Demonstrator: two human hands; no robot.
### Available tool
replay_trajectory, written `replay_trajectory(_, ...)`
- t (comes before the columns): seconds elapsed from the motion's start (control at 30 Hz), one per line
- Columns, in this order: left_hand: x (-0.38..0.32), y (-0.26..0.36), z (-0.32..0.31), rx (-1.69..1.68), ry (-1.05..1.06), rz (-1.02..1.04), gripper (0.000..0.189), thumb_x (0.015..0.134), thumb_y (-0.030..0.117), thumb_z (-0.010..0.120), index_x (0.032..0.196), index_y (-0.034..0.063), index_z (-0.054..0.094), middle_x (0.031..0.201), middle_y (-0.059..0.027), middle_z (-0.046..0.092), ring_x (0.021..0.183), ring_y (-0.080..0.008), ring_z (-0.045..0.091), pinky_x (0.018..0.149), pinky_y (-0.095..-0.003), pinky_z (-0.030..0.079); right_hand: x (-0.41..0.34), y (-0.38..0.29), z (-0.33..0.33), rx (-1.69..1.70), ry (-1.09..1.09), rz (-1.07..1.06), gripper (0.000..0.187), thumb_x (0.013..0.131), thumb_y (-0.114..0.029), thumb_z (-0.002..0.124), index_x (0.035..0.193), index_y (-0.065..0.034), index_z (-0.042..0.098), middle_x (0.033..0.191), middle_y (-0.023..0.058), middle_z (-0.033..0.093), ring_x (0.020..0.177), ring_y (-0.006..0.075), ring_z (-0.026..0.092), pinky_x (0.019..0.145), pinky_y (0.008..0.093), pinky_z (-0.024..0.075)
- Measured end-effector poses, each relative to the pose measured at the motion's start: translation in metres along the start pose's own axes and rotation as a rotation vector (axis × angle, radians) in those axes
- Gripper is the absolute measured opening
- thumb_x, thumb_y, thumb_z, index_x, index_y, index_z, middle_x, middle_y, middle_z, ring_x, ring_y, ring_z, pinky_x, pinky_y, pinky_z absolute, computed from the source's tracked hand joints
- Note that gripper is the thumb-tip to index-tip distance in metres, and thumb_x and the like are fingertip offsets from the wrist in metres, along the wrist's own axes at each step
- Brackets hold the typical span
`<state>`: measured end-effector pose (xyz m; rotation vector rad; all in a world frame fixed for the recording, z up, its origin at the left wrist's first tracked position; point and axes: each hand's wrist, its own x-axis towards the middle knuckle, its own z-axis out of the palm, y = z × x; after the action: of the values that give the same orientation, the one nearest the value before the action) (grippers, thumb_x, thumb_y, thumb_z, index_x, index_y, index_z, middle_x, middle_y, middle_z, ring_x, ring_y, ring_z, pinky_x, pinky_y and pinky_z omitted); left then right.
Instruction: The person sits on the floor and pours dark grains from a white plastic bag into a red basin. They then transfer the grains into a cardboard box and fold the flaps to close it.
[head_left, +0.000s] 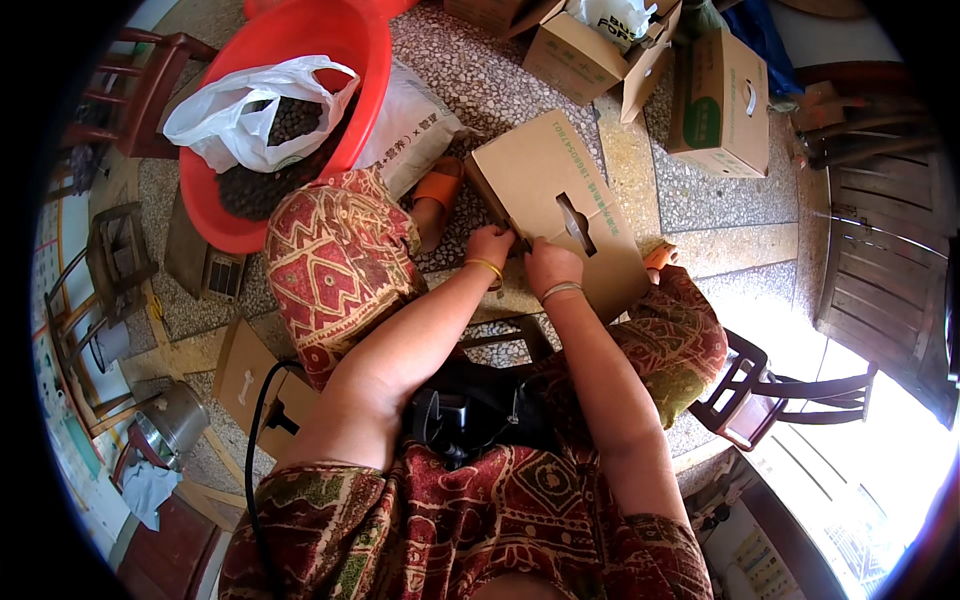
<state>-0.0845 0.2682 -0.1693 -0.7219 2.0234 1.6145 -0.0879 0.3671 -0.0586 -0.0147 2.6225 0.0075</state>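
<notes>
A closed cardboard box with a handle cutout and green print stands tilted between my feet. My left hand, with a gold bracelet at the wrist, is at the box's near edge, fingers bent against it. Just to its right, my right hand grips the same edge, the fingertips tucked at the cardboard seam. Part of the fingers is hidden by the hands themselves.
At the upper left, a red plastic basin holds dark round nuts or fruits and a white plastic bag. A printed sack lies beside it. Further cardboard boxes are at the top. A wooden chair is at right.
</notes>
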Motion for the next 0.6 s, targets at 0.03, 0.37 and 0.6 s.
replay_trajectory(0.03, -0.001, 0.003, 0.0, 0.014, 0.004, -0.008, 0.032, 0.068, 0.03, 0.058, 0.071, -0.0011, 0.062, 0.069, -0.0172, 0.06, 0.068, -0.0292, 0.059, 0.061, -0.035, 0.045, 0.001, 0.001, 0.001, 0.0, -0.004, 0.005, 0.021, 0.075, -0.028, 0.056, 0.078, -0.0074, 0.054, 0.068, 0.0137, 0.061, 0.064, 0.0304, 0.06, 0.057, 0.0402, 0.048)
replay_trajectory(0.37, 0.027, -0.033, 0.014, -0.156, -0.085, -0.157, 0.023, 0.068, 0.017, 0.061, 0.083, 0.0004, 0.055, 0.074, -0.012, 0.059, 0.066, -0.0227, 0.059, 0.054, -0.0353, 0.047, 0.006, 0.0, 0.006, 0.017, -0.027, -0.001, 0.021, 0.075, -0.027, 0.056, 0.079, -0.007, 0.055, 0.071, 0.014, 0.061, 0.069, 0.0304, 0.06, 0.061, 0.0401, 0.0477)
replay_trajectory(0.6, 0.01, -0.002, 0.001, -0.264, -0.216, -0.266, 0.025, 0.073, 0.012, 0.057, 0.094, 0.0017, 0.05, 0.083, -0.0101, 0.058, 0.074, -0.0224, 0.058, 0.052, -0.0375, 0.047, 0.011, 0.002, 0.015, 0.022, -0.056, 0.034, 0.018, 0.076, -0.027, 0.055, 0.08, -0.0089, 0.056, 0.072, 0.0141, 0.061, 0.07, 0.0308, 0.06, 0.062, 0.0409, 0.0472)
